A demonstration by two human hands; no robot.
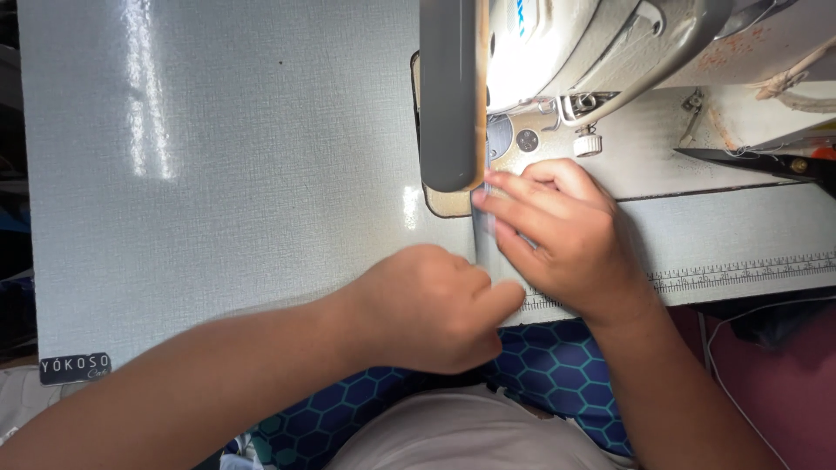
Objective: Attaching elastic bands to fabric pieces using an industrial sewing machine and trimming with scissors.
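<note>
You are sitting at a grey sewing table [218, 174], the sewing machine [557, 61] standing at its far right. Below the machine's head, your right hand [557, 231] is pressing open fingers on a narrow pale strip [484, 252], while your left hand [431, 309], curled, is pinching that strip's near end.

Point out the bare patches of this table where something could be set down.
Bare: the wide grey textured tabletop left of the white sewing machine. Crowded: under the machine head, where the left hand and right hand press a pale fabric strip; black scissors far right.
</note>
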